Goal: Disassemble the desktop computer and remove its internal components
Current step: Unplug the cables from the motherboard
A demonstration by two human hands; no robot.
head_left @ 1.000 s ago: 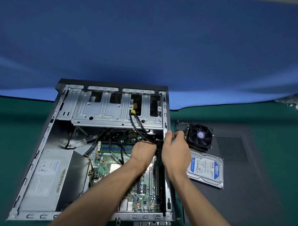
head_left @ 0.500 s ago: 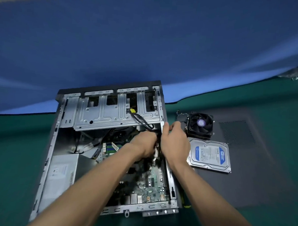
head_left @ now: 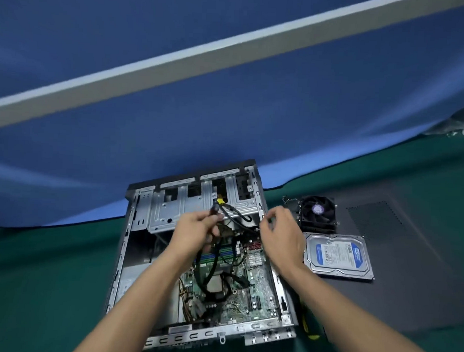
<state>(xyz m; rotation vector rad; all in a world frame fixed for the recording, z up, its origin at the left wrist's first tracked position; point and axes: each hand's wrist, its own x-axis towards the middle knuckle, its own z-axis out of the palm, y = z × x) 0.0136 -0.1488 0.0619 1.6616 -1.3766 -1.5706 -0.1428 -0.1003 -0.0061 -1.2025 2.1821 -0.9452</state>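
Note:
The open desktop case (head_left: 121, 253) lies flat on the green table, its motherboard (head_left: 249, 296) exposed. A silver drive cage (head_left: 187, 208) spans the far end. My left hand (head_left: 194, 231) hovers over the cage's near edge, shut on a black cable (head_left: 216, 212) that it has lifted; the cable loops down across the board. A second black cable with a yellow connector (head_left: 220, 201) hangs from the cage. My right hand (head_left: 280, 232) is above the case's right wall, fingers spread and curled, holding nothing.
On the dark side panel (head_left: 408, 263) to the right lie a black cooler fan (head_left: 317, 211) and a blue-labelled hard drive (head_left: 337, 256). A blue cloth backdrop (head_left: 228, 109) rises behind the table. Yellow wires (head_left: 308, 328) poke out beside the case's near right corner.
My left hand has pulled the black cable up and leftwards. My right hand has let go near the case wall and spread its fingers. The camera tilted up and rolled.

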